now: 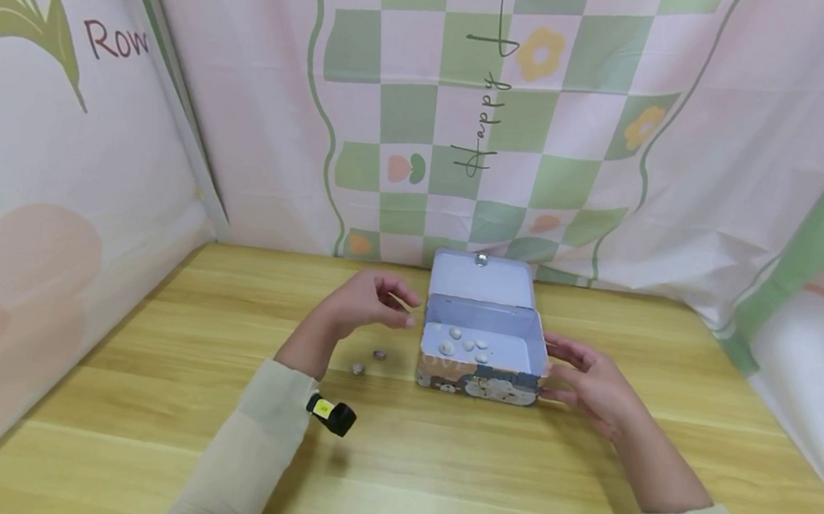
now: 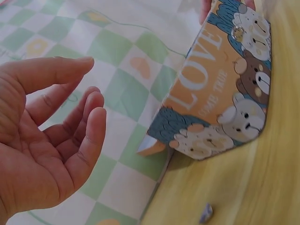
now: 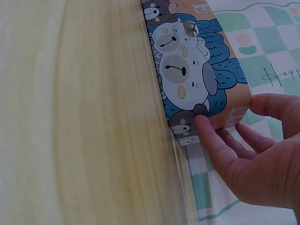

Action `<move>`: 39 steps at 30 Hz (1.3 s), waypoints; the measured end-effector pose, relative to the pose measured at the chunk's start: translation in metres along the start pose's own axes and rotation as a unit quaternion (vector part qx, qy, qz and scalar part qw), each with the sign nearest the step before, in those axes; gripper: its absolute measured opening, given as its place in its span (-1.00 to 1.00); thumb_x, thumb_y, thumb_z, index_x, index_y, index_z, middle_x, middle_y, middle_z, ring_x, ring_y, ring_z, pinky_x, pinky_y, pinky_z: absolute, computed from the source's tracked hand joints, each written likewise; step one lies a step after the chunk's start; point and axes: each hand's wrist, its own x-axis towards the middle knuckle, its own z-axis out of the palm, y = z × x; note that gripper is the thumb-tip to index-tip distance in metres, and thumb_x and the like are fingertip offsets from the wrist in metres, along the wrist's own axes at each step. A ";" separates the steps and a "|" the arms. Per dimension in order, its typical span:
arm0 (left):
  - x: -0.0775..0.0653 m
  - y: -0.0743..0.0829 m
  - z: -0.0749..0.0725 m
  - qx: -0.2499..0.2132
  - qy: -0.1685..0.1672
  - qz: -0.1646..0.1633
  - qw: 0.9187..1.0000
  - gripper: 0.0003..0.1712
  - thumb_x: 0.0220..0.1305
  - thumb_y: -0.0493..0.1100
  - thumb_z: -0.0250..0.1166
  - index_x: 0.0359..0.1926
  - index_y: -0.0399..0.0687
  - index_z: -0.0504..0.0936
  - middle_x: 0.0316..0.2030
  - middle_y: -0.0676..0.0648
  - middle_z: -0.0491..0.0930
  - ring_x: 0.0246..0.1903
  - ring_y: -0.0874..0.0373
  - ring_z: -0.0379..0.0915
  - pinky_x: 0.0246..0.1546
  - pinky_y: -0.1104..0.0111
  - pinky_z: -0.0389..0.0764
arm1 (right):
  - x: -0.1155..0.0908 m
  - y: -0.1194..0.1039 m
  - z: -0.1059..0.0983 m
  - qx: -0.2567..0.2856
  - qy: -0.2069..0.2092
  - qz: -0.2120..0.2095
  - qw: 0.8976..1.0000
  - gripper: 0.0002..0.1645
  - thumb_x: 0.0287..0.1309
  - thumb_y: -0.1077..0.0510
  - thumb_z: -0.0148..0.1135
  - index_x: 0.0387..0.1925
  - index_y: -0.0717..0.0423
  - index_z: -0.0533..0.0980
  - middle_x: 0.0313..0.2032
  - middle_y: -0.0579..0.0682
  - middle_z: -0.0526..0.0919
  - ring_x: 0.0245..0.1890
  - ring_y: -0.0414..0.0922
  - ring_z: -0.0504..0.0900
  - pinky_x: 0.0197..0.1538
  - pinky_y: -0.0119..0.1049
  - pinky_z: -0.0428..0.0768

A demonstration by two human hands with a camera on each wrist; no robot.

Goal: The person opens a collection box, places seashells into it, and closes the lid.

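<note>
A printed tin box (image 1: 503,387) stands on the table with its hinged lid (image 1: 483,279) raised at the back. Several small pale seashells (image 1: 446,348) lie on its floor. My left hand (image 1: 372,298) hovers just left of the box, fingers loosely bent, and the left wrist view shows nothing between them. Below it, two small shells lie on the wood, one nearer shell (image 1: 358,369) and one farther shell (image 1: 379,354). At the box's right side, my right hand (image 1: 591,384) rests spread fingertips (image 3: 204,123) against the wall, touching near the front corner.
The wooden table (image 1: 154,398) reaches back to a checked, flower-printed curtain (image 1: 467,116). Another printed cloth (image 1: 40,179) hangs along the left edge, and a further cloth (image 1: 823,386) borders the right. The raised lid stands close to the back curtain.
</note>
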 end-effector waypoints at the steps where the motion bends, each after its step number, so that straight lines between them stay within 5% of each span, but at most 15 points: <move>1: -0.001 -0.002 -0.001 -0.001 0.001 -0.002 1.000 -0.75 0.05 -0.44 0.42 -0.18 -0.33 0.66 -0.24 -0.16 0.63 -0.29 0.11 0.55 -0.20 0.33 0.61 | 0.000 0.000 0.000 0.000 0.001 0.000 1.000 -0.24 0.35 0.34 0.03 0.45 0.41 -0.04 0.40 0.43 0.04 0.03 -0.06 0.57 -0.03 -0.11 0.63; 11: -0.017 -0.026 -0.014 0.017 0.005 -0.035 0.999 -0.67 0.00 -0.45 0.44 -0.13 -0.28 0.67 -0.22 -0.07 0.61 -0.23 0.09 0.48 -0.21 0.35 0.56 | -0.001 0.000 0.000 -0.002 0.001 -0.005 1.000 -0.25 0.35 0.35 0.02 0.45 0.42 -0.04 0.40 0.44 0.03 0.03 -0.05 0.57 -0.02 -0.10 0.63; 20: -0.031 -0.043 -0.025 0.054 -0.004 -0.073 0.996 -0.61 0.03 -0.38 0.46 -0.06 -0.33 0.63 -0.01 -0.30 0.55 -0.16 0.05 0.44 -0.10 0.30 0.51 | 0.000 0.000 0.000 -0.003 0.001 0.000 1.000 -0.24 0.35 0.34 0.02 0.45 0.41 -0.05 0.40 0.43 0.03 0.04 -0.04 0.57 -0.01 -0.12 0.63; 39: -0.047 -0.072 -0.038 0.096 -0.037 -0.108 0.989 -0.64 0.03 -0.29 0.50 -0.11 -0.25 0.66 -0.23 -0.14 0.64 -0.25 0.09 0.50 -0.15 0.31 0.53 | 0.000 0.000 0.000 0.000 0.002 0.000 1.000 -0.24 0.34 0.35 0.03 0.45 0.42 -0.05 0.40 0.44 0.03 0.05 -0.03 0.57 -0.01 -0.11 0.63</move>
